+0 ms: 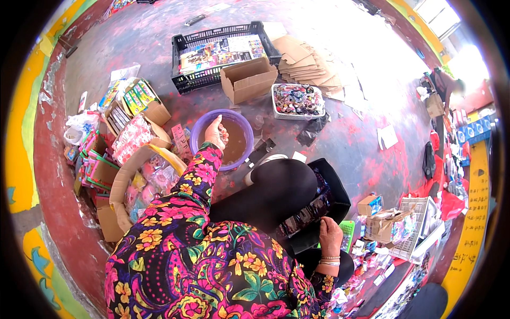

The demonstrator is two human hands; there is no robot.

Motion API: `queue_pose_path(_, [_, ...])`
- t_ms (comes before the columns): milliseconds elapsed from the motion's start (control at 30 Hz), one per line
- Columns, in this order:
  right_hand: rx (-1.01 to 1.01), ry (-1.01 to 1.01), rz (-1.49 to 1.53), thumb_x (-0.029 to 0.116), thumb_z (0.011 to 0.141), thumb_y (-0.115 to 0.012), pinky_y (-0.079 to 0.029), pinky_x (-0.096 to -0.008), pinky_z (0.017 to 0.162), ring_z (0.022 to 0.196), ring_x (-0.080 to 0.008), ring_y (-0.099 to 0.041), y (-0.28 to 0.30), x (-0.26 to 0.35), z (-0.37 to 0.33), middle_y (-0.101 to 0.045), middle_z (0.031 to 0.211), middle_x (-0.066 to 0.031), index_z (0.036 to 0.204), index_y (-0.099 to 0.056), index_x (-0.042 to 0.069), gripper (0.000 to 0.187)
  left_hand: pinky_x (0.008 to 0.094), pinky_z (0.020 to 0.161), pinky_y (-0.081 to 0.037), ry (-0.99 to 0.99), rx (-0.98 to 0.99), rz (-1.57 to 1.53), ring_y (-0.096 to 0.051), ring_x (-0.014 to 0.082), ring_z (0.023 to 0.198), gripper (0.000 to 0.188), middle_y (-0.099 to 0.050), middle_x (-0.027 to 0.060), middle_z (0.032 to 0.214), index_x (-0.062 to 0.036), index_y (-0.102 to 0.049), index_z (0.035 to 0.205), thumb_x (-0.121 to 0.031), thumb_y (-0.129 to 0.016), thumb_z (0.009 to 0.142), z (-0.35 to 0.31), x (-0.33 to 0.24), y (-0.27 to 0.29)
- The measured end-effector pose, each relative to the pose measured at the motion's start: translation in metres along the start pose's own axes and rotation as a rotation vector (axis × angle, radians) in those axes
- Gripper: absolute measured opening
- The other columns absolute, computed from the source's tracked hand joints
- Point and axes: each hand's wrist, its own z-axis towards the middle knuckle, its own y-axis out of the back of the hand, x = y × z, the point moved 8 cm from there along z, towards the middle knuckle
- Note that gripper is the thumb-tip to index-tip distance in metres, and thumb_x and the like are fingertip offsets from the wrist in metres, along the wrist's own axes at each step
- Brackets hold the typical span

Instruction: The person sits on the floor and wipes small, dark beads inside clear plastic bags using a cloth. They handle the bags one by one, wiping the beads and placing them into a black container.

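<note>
My left hand [217, 134] is over the left side of a round purple basin [248, 139], its fingers curled in and the thumb pointing away from me. What those fingers hold, if anything, is too small to tell. Inside the basin is something brownish that looks like murky water. On my right, my right hand [331, 236], with bracelets on its wrist, is beside a black box [340, 198] of dark, shiny packets [308, 215]. Its fingers are pinched together, and I cannot make out anything between them. A green plastic basket [347, 234] is partly hidden behind that hand.
Ahead are a black crate [183, 85] of printed packages, a cardboard box [248, 81], stacked flat cardboard [308, 61] and a white tub [298, 116] of small colourful items. Open cartons [125, 183] crowd the left. Goods and a white basket [417, 226] lie at right; another person [446, 85] is far right.
</note>
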Motion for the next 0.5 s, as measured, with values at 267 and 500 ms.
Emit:
queue_pose_path(267, [0.025, 0.008, -0.022, 0.014, 0.086, -0.054, -0.048, -0.0377, 0.07, 0.079, -0.0321, -0.061, 0.001, 0.007, -0.001, -0.062, 0.084, -0.0147, 0.091, -0.06, 0.004, 0.013, 0.0279, 0.036, -0.023, -0.116, 0.01, 0.096, -0.034, 0.0136, 0.035, 0.036, -0.034, -0.0029, 0.044, -0.0181, -0.038, 0.054, -0.025, -0.059, 0.081, -0.001, -0.01, -0.005])
queue_pose_path(500, [-0.005, 0.038, -0.017, 0.013, 0.086, -0.054, -0.048, -0.0352, 0.068, 0.076, -0.0306, -0.061, 0.002, 0.009, -0.001, -0.062, 0.081, -0.0144, 0.091, -0.061, 0.004, 0.012, 0.0278, 0.036, -0.025, -0.074, 0.089, 0.1, -0.036, 0.0142, 0.036, 0.032, -0.039, -0.0017, 0.047, -0.0163, -0.04, 0.056, -0.024, -0.06, 0.08, 0.004, -0.006, -0.005])
